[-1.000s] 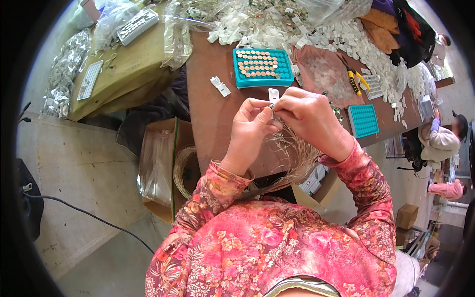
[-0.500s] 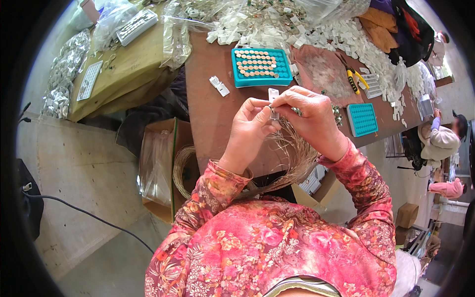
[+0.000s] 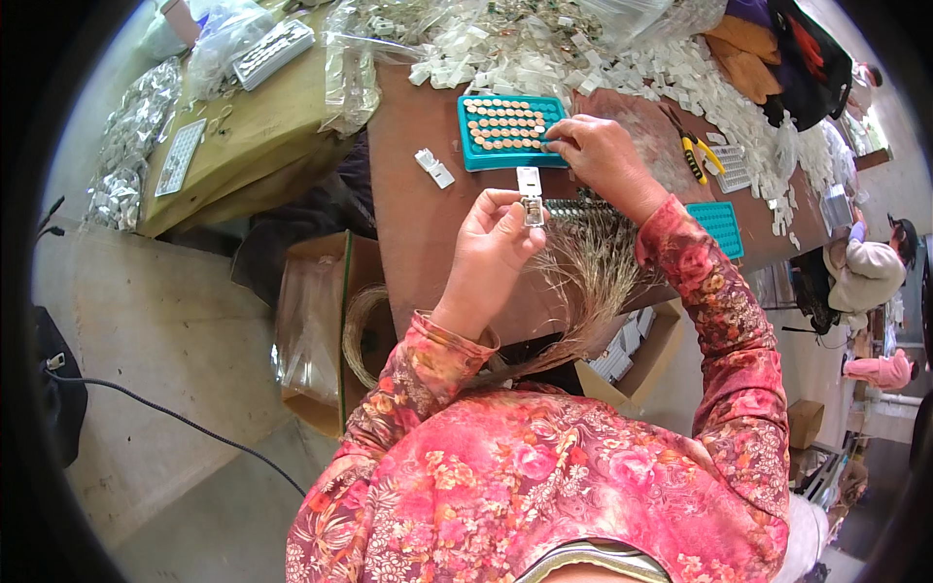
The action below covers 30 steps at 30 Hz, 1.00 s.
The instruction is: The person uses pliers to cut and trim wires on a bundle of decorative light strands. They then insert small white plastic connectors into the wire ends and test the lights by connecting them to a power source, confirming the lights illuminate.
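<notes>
My left hand (image 3: pixel 486 248) pinches a small white plastic case (image 3: pixel 530 185) between thumb and fingers; its lid stands open and small metal-coloured parts show in its lower half. Up and to the right, my right hand (image 3: pixel 604 160) reaches over the lower right corner of a teal tray (image 3: pixel 470 161). Its thumb and fingertips are pressed together at the last discs of a row, and what they hold, if anything, is hidden. Rows of round copper-coloured discs (image 3: pixel 501 123) fill most of the tray, with bare hollows on its right side. Another white case (image 3: pixel 433 167) lies open left of my left hand.
Yellow-handled pliers (image 3: pixel 694 158) lie on the right, near a second teal tray (image 3: pixel 716 231). A bundle of thin wire (image 3: pixel 593 262) hangs over the table's near edge. White pieces (image 3: pixel 544 53) heap up at the back. Cardboard boxes (image 3: pixel 362 253) stand below the edge.
My right hand has left the white case and moved up and right to the teal tray. My left hand still holds the case, now uncovered.
</notes>
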{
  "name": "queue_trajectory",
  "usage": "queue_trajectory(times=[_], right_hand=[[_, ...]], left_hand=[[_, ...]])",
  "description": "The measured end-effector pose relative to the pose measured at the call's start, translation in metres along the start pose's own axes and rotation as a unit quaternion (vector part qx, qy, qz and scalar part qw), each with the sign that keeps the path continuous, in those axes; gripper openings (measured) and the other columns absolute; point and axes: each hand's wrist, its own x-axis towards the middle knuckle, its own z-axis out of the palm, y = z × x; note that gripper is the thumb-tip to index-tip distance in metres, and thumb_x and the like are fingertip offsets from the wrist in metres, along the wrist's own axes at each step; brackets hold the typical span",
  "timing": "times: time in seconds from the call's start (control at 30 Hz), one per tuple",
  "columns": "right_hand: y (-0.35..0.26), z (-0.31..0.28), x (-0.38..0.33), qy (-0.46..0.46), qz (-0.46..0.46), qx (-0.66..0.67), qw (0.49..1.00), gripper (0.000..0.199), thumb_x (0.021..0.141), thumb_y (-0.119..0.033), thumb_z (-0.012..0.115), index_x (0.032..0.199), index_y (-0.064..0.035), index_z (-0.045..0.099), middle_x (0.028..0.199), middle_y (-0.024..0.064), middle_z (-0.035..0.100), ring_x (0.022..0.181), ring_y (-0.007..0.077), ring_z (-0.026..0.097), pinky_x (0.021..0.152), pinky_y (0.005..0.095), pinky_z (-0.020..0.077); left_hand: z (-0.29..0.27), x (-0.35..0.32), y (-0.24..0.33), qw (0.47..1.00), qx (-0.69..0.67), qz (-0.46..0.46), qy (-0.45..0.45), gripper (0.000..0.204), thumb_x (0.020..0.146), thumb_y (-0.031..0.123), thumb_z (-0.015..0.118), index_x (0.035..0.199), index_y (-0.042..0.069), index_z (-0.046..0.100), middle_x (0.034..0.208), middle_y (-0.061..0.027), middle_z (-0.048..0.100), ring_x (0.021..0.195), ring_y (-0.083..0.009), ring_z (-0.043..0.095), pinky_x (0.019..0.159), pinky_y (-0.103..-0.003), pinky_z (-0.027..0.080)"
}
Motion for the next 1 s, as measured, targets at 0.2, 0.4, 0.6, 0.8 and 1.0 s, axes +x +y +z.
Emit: queue_trajectory(times=[0.2,0.4,0.6,0.8,1.0], right_hand=[[0.012,0.019,-0.002,0.011,-0.003,0.025,1.0,0.013,0.081,-0.016,0.068,0.087,-0.0042,0.069,0.085,0.0139,0.067,0.08,0.0335,0.065,0.072,0.0425,0.0512],[-0.02,-0.018,-0.008,0.029,0.074,0.184,0.98,0.01,0.079,-0.01,0.072,0.086,-0.003,0.069,0.081,0.0112,0.067,0.072,0.025,0.066,0.065,0.0337,0.0513],[-0.063,-0.025,-0.048,0.053,-0.065,0.146,0.986,0.011,0.082,-0.006,0.07,0.088,-0.0028,0.062,0.081,0.0102,0.063,0.072,0.0286,0.065,0.061,0.0354,0.0524],[-0.067,-0.019,-0.052,0.048,-0.041,0.16,0.985,0.011,0.081,-0.004,0.069,0.089,-0.0028,0.061,0.082,0.0101,0.062,0.072,0.0304,0.064,0.06,0.0372,0.0512],[-0.068,-0.011,-0.062,0.076,-0.083,0.086,0.99,0.015,0.077,-0.002,0.066,0.092,-0.0054,0.064,0.084,0.0086,0.063,0.073,0.0288,0.063,0.064,0.0363,0.0516]], left_hand=[[-0.004,0.0,-0.001,0.999,-0.006,0.0,-0.035,0.017,0.099,0.012,0.056,0.113,0.005,0.05,0.106,-0.0131,0.062,0.088,-0.0134,0.06,0.077,-0.024,0.051],[-0.001,-0.002,0.0,1.0,0.01,0.012,-0.002,0.018,0.099,0.012,0.057,0.113,0.005,0.05,0.105,-0.0084,0.062,0.084,-0.0109,0.058,0.076,-0.025,0.051],[0.003,-0.001,-0.002,0.999,0.041,0.02,-0.016,0.014,0.099,0.011,0.057,0.11,0.006,0.052,0.102,-0.0041,0.061,0.085,-0.0085,0.058,0.072,-0.026,0.05],[0.004,-0.003,0.0,0.996,0.082,0.028,-0.017,0.012,0.098,0.01,0.057,0.108,0.005,0.053,0.097,-0.0028,0.061,0.079,-0.007,0.054,0.069,-0.024,0.048],[0.005,-0.003,0.0,0.999,0.024,0.032,0.022,0.015,0.097,0.013,0.059,0.106,0.004,0.051,0.093,-0.0044,0.062,0.073,-0.0117,0.063,0.066,-0.022,0.052]])
